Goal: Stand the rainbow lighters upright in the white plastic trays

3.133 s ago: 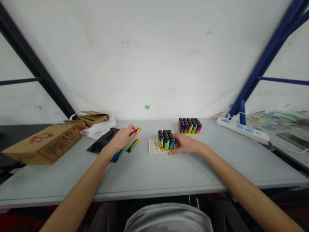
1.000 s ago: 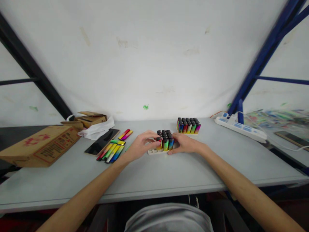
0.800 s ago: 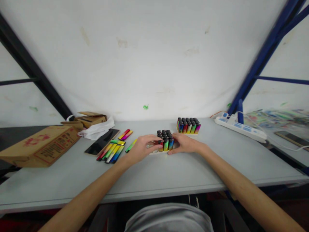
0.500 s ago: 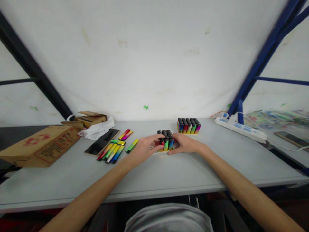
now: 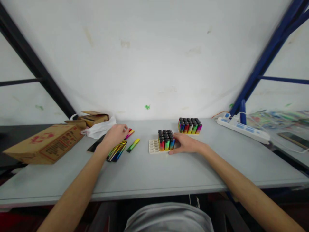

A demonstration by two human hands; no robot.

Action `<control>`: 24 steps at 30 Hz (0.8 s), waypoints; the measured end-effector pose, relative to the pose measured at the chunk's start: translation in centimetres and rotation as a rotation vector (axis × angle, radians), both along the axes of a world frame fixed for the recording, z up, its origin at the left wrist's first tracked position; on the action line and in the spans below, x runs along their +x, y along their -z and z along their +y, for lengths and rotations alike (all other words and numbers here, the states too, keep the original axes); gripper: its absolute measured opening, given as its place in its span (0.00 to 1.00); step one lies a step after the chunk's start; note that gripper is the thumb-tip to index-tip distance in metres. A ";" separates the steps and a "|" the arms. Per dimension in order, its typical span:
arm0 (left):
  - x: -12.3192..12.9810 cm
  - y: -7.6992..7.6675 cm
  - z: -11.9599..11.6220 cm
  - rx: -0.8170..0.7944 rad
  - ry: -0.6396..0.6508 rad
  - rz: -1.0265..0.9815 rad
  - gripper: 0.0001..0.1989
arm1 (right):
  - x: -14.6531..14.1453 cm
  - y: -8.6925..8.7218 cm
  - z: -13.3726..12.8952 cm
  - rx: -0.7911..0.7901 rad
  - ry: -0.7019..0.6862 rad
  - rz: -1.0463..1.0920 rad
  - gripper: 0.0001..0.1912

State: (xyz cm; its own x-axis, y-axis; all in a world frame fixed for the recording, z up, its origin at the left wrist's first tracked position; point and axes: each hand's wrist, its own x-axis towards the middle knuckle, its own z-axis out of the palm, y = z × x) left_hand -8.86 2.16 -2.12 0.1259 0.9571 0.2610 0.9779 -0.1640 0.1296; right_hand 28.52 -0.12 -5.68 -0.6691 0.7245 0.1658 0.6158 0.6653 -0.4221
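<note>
My left hand (image 5: 116,134) is over the loose lighters on the left, fingers bent and a little apart. It partly covers a red-and-magenta pair (image 5: 129,133), and I see nothing held in it. Below it lie several colourful lighters (image 5: 117,152) side by side, with a green-yellow lighter (image 5: 133,145) apart to the right. A white tray (image 5: 154,147) with round-edged slots holds upright black-topped lighters (image 5: 166,141) in its right part; slots at its left are bare. Against the tray's right side, my right hand (image 5: 185,143) grips, with thumb in front and fingers behind.
A second block of upright lighters (image 5: 190,126) stands farther back on the right. At left are a cardboard box (image 5: 45,143), a smaller open box (image 5: 95,119), a white plastic bag (image 5: 101,129) and a dark phone-like slab (image 5: 94,146). A power strip (image 5: 242,129) lies at right.
My left hand has left the tray and moved left to the loose lighters, uncovering the tray's bare slots. My right hand stays at the tray's right side.
</note>
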 end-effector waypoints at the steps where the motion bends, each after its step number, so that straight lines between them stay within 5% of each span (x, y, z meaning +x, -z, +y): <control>1: -1.2 0.1 0.4 -0.053 -0.029 0.009 0.17 | 0.0 0.0 0.0 0.000 0.001 0.001 0.32; 6: -2.9 0.6 0.7 -0.230 0.004 -0.030 0.18 | -0.1 -0.2 -0.1 0.003 0.010 -0.004 0.32; 15: -1.1 0.9 0.8 -0.069 0.087 -0.199 0.12 | 0.0 0.0 0.1 0.006 -0.015 0.009 0.31; 20: 0.1 -0.4 0.1 0.084 0.088 -0.498 0.15 | -0.1 -0.1 0.0 0.008 -0.002 0.002 0.31; 24: 1.9 -1.2 -0.9 0.008 0.151 -0.999 0.15 | -0.2 -0.2 -0.1 -0.016 -0.003 0.011 0.31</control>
